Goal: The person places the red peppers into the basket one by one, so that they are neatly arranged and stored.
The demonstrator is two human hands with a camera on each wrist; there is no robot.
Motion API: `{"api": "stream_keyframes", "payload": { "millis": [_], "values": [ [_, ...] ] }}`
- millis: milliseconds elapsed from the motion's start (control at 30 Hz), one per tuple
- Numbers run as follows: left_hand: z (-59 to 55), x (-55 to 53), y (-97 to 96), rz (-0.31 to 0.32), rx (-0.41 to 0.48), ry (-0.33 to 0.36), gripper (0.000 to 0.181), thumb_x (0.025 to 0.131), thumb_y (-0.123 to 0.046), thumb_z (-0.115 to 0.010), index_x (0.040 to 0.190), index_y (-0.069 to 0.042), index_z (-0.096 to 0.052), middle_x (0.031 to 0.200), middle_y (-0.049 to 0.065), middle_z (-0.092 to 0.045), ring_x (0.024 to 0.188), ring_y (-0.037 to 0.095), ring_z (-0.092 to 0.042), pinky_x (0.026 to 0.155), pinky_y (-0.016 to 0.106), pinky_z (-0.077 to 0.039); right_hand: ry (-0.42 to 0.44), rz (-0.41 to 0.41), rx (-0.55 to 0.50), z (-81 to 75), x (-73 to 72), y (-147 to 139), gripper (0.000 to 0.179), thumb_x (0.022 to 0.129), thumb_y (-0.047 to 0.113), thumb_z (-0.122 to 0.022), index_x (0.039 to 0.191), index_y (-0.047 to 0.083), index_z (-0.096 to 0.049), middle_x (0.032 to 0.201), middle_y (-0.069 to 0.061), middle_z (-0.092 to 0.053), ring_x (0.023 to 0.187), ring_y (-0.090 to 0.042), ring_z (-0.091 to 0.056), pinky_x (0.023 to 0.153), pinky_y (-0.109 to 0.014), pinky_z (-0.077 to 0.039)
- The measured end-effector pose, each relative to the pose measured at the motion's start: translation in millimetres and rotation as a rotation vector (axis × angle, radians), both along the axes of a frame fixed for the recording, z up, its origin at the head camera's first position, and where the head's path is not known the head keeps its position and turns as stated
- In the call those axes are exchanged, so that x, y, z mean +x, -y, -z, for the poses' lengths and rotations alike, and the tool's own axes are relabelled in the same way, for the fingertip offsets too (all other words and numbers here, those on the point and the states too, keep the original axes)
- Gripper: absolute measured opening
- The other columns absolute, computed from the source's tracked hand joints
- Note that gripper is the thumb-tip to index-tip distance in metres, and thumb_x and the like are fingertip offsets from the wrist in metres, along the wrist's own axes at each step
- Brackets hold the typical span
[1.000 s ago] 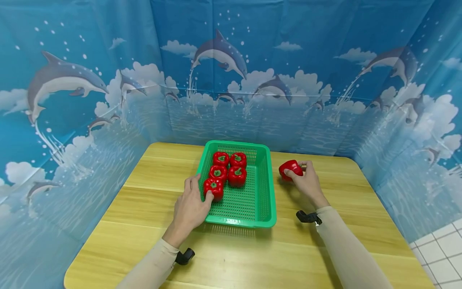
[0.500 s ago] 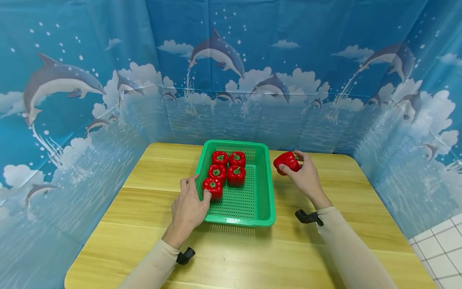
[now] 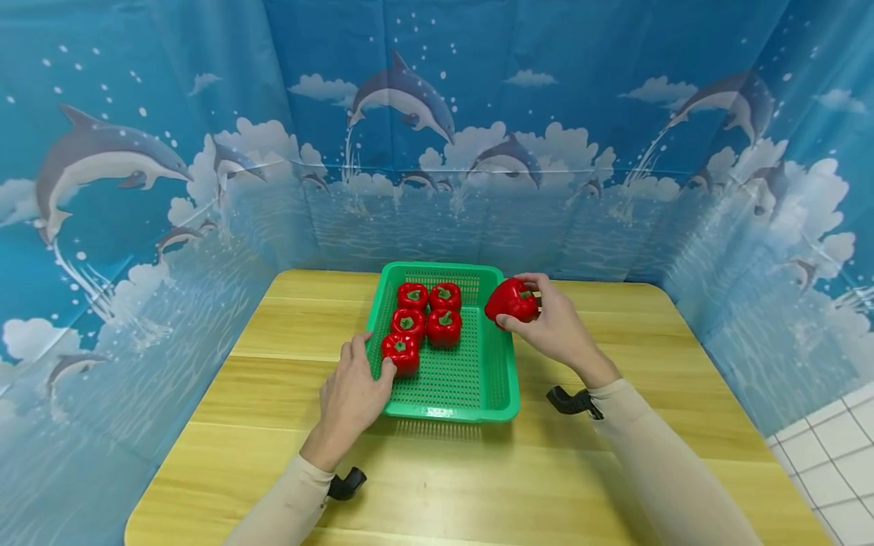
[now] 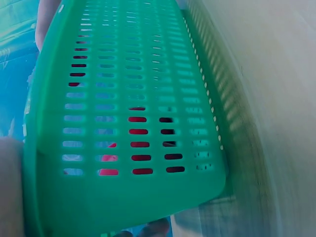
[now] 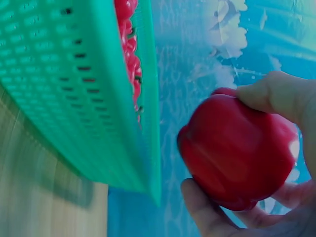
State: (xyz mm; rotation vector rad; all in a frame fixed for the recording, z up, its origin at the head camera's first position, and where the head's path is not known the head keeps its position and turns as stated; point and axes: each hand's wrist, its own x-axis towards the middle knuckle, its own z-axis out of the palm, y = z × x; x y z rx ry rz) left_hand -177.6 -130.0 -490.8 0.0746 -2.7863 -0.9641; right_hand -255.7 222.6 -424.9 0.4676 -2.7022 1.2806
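Note:
My right hand (image 3: 554, 322) grips a red bell pepper (image 3: 510, 300), fingers and thumb round its sides. The pepper is held over the right rim of a green perforated basket (image 3: 482, 417), tilted so its stem points right. In the right wrist view the held pepper (image 5: 239, 150) hangs clear of the basket wall (image 5: 106, 128). My left hand (image 3: 351, 398) holds the basket's left rim, thumb over the edge near the front pepper (image 3: 401, 355). Several red bell peppers stand stem up in the basket's left and middle. The left wrist view shows the basket's slotted side (image 4: 123, 192) close up.
The basket stands on a light wooden table (image 3: 437, 485). A blue curtain (image 3: 437, 220) printed with dolphins hangs behind the table and along both sides. White floor tiles (image 3: 829, 455) show at the lower right.
My right hand has lifted the bell pepper and carried it left, from beside the basket to above its right rim. The left hand has stayed at the basket's left rim.

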Motion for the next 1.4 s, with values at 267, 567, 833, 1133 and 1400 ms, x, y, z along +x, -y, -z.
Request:
{"api": "stream_keyframes", "payload": {
  "millis": [267, 567, 833, 1133, 1400],
  "values": [
    [-0.5, 11.6, 7.7, 0.08, -0.04, 0.071, 0.091, 0.111, -0.049, -0.068, 0.186, -0.015, -0.028, 0.17, 0.026, -0.058, 0.083, 0.031, -0.067, 0.058, 0.038, -0.046, -0.042, -0.111, 0.094, -4.6, 1.0, 19.0, 0.082, 0.1, 0.03, -0.095, 0.166, 0.009, -0.051, 0.16, -0.021, -0.066, 0.127, -0.042, -0.075, 0.098, -0.057, -0.071],
    [2.3, 15.8, 14.9, 0.132, -0.07, 0.11, 0.103, 0.11, -0.052, -0.07, 0.189, -0.019, -0.015, 0.173, 0.027, -0.054, 0.066, 0.027, -0.057, 0.054, 0.038, -0.041, -0.086, -0.199, 0.169, -8.8, 2.6, 37.9, 0.08, 0.098, 0.032, -0.097, 0.165, 0.015, -0.057, 0.152, -0.01, -0.069, 0.123, -0.029, -0.075, 0.099, -0.053, -0.067],
    [1.6, 14.2, 22.4, 0.177, -0.108, 0.115, 0.115, 0.106, -0.066, -0.074, 0.19, -0.017, -0.012, 0.174, 0.028, -0.055, 0.094, 0.039, -0.08, 0.069, 0.048, -0.063, -0.074, -0.25, 0.197, -12.2, -1.2, 49.0, 0.079, 0.098, 0.029, -0.098, 0.163, 0.011, -0.058, 0.147, -0.01, -0.072, 0.124, -0.029, -0.076, 0.102, -0.053, -0.067],
    [2.1, 15.0, 23.2, 0.185, -0.089, 0.113, 0.117, 0.105, -0.072, -0.072, 0.19, -0.018, -0.012, 0.179, 0.029, -0.05, 0.126, 0.054, -0.078, 0.091, 0.066, -0.068, 0.019, -0.253, 0.282, -10.5, -3.5, 61.7, 0.08, 0.1, 0.037, -0.095, 0.165, 0.014, -0.056, 0.162, -0.015, -0.065, 0.147, -0.04, -0.066, 0.118, -0.065, -0.059],
    [1.4, 14.8, 22.2, 0.191, -0.08, 0.113, 0.118, 0.105, -0.073, -0.072, 0.19, -0.017, -0.011, 0.179, 0.032, -0.05, 0.136, 0.059, -0.074, 0.099, 0.072, -0.066, 0.074, -0.265, 0.324, -8.3, -5.6, 72.6, 0.08, 0.099, 0.039, -0.095, 0.164, 0.01, -0.057, 0.161, -0.014, -0.067, 0.14, -0.036, -0.071, 0.109, -0.052, -0.068]
  ]
}}
